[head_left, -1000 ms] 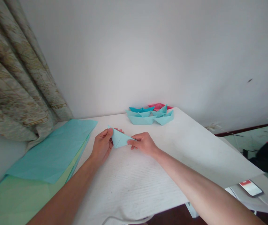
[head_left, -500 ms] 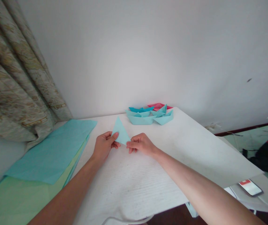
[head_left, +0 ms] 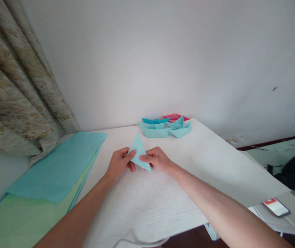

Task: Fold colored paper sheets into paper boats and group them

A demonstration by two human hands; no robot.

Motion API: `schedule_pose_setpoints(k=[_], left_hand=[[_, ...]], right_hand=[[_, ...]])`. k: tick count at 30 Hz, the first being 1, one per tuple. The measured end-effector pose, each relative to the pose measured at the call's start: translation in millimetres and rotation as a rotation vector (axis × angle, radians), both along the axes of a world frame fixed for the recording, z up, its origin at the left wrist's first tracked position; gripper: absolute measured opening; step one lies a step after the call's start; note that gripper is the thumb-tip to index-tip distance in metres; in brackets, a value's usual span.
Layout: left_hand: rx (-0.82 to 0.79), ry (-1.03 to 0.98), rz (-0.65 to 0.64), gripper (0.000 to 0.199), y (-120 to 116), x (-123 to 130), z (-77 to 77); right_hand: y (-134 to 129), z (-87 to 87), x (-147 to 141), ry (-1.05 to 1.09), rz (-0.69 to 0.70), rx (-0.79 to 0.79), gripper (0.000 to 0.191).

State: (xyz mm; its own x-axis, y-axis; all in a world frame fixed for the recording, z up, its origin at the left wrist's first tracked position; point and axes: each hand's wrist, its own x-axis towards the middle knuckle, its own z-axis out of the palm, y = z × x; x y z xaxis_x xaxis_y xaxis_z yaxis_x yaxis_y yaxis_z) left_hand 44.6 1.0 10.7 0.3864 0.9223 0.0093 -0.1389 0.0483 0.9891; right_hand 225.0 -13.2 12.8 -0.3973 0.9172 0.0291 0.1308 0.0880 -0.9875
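A light blue folded paper triangle (head_left: 138, 151) is held up over the white table, one corner pointing away from me and another down to the right. My left hand (head_left: 121, 160) pinches its left side, thumb on the near face and fingers behind. On the right edge, my right hand (head_left: 158, 159) grips it the same way, its thumb pressed flat on the paper. The fingers behind the sheet are partly hidden. Just beyond it sit several folded paper boats, among them a light blue boat (head_left: 156, 131), a darker blue boat (head_left: 155, 121) and a pink boat (head_left: 175, 117).
Large blue paper sheets (head_left: 59, 165) and a green sheet (head_left: 25, 218) lie at the table's left, beside a patterned curtain (head_left: 15, 86). The wall stands behind the table (head_left: 126, 213). A phone (head_left: 276, 207) rests on a lower surface at right; a white cable (head_left: 142, 244) crosses the near edge.
The paper triangle has moved slightly right and toward me and turned a little. My right hand's thumb now lies further up its edge, leaving the lower right corner showing.
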Motion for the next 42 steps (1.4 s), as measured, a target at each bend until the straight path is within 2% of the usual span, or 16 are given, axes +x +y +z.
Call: schedule_pose_setpoints(k=[4, 11, 20, 29, 33, 42], left_hand=[[0.000, 0.078, -0.015, 0.033, -2.1, 1.1, 1.5], [0.019, 0.138, -0.258, 0.033, -5.7, -3.3, 4.8], [-0.052, 0.196, -0.420, 0.033, -10.8, -7.8, 9.3], [0.028, 0.253, -0.371, 0.040, -7.4, -10.3, 0.9], [0.053, 0.260, -0.342, 0.041, -7.2, -9.8, -0.2], [0.119, 0.253, -0.164, 0.040, -8.4, -7.1, 4.2]], right_hand=[[0.2, -0.9, 1.4, -0.005, 0.007, 0.007, 0.049], [-2.4, 2.1, -1.4, 0.026, -0.060, 0.011, 0.050], [-0.1, 1.4, 0.3, 0.070, -0.220, 0.104, 0.052], [-0.6, 8.2, -0.7, 0.116, -0.287, 0.129, 0.051], [1.8, 5.8, 0.4, 0.089, -0.302, 0.130, 0.052], [5.2, -1.5, 0.3, 0.023, -0.244, 0.165, 0.050]])
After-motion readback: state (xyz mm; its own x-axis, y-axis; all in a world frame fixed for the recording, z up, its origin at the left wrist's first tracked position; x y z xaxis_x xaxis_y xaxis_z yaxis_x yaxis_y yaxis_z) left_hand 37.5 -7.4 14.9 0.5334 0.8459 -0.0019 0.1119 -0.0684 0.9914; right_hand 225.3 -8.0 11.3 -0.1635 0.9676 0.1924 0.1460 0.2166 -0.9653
